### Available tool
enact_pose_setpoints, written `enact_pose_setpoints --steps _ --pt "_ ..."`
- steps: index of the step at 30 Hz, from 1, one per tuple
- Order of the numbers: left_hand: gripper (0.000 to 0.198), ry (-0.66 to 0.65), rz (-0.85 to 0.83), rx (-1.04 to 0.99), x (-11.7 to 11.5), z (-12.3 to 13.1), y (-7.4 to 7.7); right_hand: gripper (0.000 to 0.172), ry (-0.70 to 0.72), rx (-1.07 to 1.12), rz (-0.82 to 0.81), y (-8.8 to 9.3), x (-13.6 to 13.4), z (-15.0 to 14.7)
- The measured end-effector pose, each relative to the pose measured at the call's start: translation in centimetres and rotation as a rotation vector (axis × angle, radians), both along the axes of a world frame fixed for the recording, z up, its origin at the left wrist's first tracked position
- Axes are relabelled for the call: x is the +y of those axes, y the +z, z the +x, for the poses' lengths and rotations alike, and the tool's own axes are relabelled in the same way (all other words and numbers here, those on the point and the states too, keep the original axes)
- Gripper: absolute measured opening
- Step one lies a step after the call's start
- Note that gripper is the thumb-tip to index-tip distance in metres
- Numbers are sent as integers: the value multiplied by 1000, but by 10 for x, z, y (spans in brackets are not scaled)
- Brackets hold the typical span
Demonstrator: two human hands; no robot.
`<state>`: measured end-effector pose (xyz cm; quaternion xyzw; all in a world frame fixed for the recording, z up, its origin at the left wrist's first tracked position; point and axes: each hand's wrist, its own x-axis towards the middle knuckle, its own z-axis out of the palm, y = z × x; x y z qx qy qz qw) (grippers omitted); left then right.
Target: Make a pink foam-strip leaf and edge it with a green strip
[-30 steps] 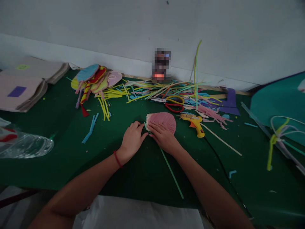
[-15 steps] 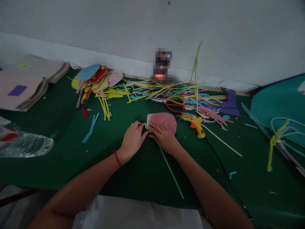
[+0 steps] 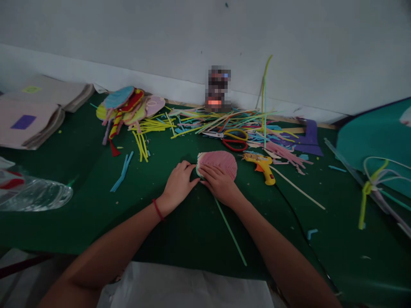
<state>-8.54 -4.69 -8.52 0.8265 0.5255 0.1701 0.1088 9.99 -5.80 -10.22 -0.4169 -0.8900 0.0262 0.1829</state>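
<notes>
A pink ribbed oval craft piece (image 3: pixel 224 160) with a pale left end lies on the green table. My right hand (image 3: pixel 223 183) rests over its lower part, fingers together on the surface and thumb at the near edge, holding it. My left hand (image 3: pixel 180 183) is at the piece's left end, with curved index finger and thumb against the rim, where a thin pale-green strip bends round. The strip's long loose end (image 3: pixel 231 233) comes out from under my right hand toward the table's front. How tightly the left fingertips pinch is partly hidden.
A yellow glue gun (image 3: pixel 263 166) with a black cord lies right of the piece. Red-and-yellow-handled scissors (image 3: pixel 235 144) and many coloured strips (image 3: pixel 221 122) lie behind. Finished-looking oval pieces (image 3: pixel 118 97), paper stacks (image 3: pixel 28 122) and a plastic bottle (image 3: pixel 41 194) are at left.
The green strip's short end, which stuck up by my left fingertips, now lies along the piece's left rim. My left fingers have shifted slightly; my right hand stays on the piece.
</notes>
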Motion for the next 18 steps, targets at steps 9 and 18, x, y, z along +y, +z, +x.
enact_pose_setpoints --steps 9,18 --pt "37 -80 46 41 8 -5 0 39 10 39 -21 -2 1 0" --pt "36 -131 82 122 10 -5 2 40 37 102 -83 3 3 4"
